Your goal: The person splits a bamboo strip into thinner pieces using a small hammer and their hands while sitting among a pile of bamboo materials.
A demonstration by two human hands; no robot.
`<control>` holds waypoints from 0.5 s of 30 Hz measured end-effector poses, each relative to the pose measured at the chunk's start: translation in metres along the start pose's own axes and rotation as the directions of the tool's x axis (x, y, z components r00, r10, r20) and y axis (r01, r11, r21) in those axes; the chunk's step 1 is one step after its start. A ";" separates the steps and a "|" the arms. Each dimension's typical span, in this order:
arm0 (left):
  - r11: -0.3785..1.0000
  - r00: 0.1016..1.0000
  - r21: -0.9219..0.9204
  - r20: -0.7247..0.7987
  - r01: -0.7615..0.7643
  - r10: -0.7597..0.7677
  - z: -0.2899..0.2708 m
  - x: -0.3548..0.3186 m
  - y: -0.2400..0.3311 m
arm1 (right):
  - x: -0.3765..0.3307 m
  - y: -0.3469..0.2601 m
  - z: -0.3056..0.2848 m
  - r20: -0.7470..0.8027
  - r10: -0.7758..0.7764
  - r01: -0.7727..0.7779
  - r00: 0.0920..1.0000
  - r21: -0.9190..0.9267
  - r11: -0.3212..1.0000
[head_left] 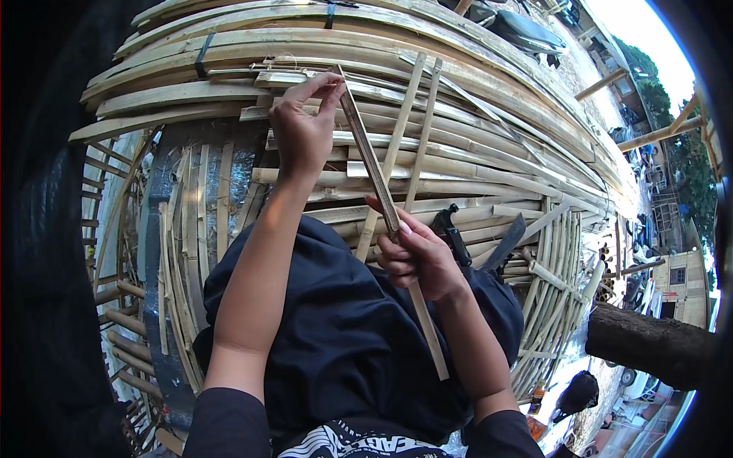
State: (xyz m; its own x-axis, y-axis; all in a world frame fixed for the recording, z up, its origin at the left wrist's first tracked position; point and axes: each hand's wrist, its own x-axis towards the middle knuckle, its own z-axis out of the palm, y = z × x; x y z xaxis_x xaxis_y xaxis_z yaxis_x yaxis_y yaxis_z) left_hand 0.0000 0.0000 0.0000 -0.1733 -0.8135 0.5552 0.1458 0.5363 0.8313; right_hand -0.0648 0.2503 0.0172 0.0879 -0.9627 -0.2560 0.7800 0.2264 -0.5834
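A narrow split bamboo strip [368,153] slants across the middle in front of me, its brown inner face showing. My left hand [304,122] pinches its upper end between thumb and fingertips. Lower down, my right hand [420,258] is closed around the same strip. A pale length of strip [429,332] comes out below that hand over my dark trousers; whether it is the same piece is hidden by the fingers. Behind lie two more loose strips, one [398,145] reaching down to my lap and the other [424,133] close beside it.
Long split bamboo poles [496,99] are stacked ahead. Beside my right knee are a dark broad blade [505,243] and a black tool-like object [452,233]. Shorter strips [183,252] lie at left; a bamboo frame [553,282] and thick dark log [649,343] stand right.
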 end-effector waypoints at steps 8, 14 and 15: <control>0.986 1.000 0.168 -0.011 0.005 -0.003 0.007 -0.012 -0.022 | 0.013 0.014 -0.015 -0.034 -0.011 0.014 0.999 0.099 0.995; 0.996 0.996 0.032 0.026 0.087 -0.087 0.011 -0.018 -0.042 | 0.019 0.020 -0.019 -0.065 -0.015 0.022 0.998 0.120 0.993; 0.996 0.996 0.034 0.027 0.087 -0.088 0.011 -0.019 -0.047 | 0.021 0.022 -0.020 -0.065 -0.015 0.022 0.998 0.122 0.992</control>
State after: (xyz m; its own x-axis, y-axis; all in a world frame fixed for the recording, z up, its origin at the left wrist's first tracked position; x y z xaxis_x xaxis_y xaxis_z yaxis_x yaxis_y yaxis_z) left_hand -0.0140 -0.0078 -0.0492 -0.2116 -0.8509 0.4808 0.0973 0.4711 0.8767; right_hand -0.0583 0.2381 -0.0160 0.0363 -0.9543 -0.2966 0.8514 0.1850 -0.4908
